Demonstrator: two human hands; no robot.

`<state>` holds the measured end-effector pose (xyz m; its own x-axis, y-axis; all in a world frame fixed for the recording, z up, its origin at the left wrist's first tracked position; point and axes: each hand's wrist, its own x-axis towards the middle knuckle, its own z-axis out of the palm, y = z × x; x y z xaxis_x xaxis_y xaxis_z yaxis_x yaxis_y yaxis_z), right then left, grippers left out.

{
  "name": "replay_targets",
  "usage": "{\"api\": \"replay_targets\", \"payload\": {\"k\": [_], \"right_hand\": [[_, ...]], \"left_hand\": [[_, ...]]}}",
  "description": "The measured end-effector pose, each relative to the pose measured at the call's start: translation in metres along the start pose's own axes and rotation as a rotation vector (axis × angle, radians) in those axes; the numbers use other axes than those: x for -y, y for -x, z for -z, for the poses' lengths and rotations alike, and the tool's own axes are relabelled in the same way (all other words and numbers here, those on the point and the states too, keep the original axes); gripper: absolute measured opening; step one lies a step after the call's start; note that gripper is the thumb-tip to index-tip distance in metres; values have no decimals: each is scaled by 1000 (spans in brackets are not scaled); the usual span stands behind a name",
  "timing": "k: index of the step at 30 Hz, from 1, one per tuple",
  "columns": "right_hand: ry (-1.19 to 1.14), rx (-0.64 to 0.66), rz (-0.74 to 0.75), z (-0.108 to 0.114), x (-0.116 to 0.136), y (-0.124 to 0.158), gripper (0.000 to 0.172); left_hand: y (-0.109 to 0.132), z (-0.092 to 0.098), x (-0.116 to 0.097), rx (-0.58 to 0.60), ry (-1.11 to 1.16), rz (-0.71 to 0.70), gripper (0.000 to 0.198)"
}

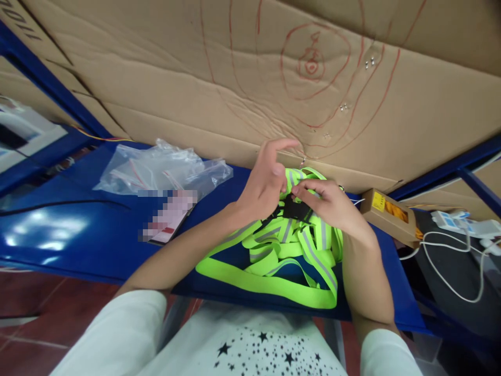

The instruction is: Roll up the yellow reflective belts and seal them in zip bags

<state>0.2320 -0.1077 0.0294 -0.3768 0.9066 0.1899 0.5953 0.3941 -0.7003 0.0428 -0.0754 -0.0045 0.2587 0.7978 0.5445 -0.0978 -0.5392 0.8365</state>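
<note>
A tangle of neon yellow-green reflective strap with a grey stripe lies in loops on the blue table. My right hand is closed, thumb and index finger pinching the strap beside a flat black piece, perhaps a buckle. My left hand is at the strap's upper left. Its index finger reaches out, while the thumb and other fingers curl in at the strap; their exact hold is partly hidden. More black parts show below my left hand.
Clear plastic bags lie at the left behind a blurred phone-like object. An upright cardboard sheet with red rings backs the blue table. Right are a small cardboard box and white cables.
</note>
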Motion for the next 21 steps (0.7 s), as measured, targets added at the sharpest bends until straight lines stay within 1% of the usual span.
{"api": "replay_targets", "payload": {"k": [1,4,6,8,10,12,13,14,15,16,18,19,20,21], "right_hand": [[2,4,-3,-4,0,-1,34],[0,37,-32,-15,-3,-6,38],[-4,16,-54,-19,-4,-9,38],[-43,-32,-42,-21,-5,-11,32],[-141,-130,-41,-21,-8,-13,27],[-264,-319,-79,-22,-11,-15,30],[-331,-433,-105,-23,-13,-17,33],[-397,-539,-126,-25,-15,-18,35],[-462,-622,-137,-29,-16,-18,38],[-520,-677,-144,-34,-15,-19,40],[-573,-716,-142,-44,-11,-17,46],[-558,-719,-130,-49,-7,-15,49],[-524,-713,-109,-53,-1,-13,51],[-481,-698,-83,-55,5,-10,51]], "left_hand": [[0,-3,3,-43,33,5,70],[-3,-10,13,-116,115,32,60],[-8,-12,19,-163,137,61,56],[-14,-9,21,-236,132,63,52],[-18,-3,17,-321,45,11,47],[-19,6,5,-366,-116,-66,42],[-17,11,-5,-356,-215,-94,41],[-15,14,-15,-319,-317,-107,41],[-12,17,-24,-251,-412,-97,42],[-9,18,-33,-167,-495,-72,42],[-4,17,-44,36,-599,-1,41],[-3,16,-46,119,-606,31,40],[-3,14,-45,172,-583,57,40],[-4,13,-43,192,-531,75,41]]}}
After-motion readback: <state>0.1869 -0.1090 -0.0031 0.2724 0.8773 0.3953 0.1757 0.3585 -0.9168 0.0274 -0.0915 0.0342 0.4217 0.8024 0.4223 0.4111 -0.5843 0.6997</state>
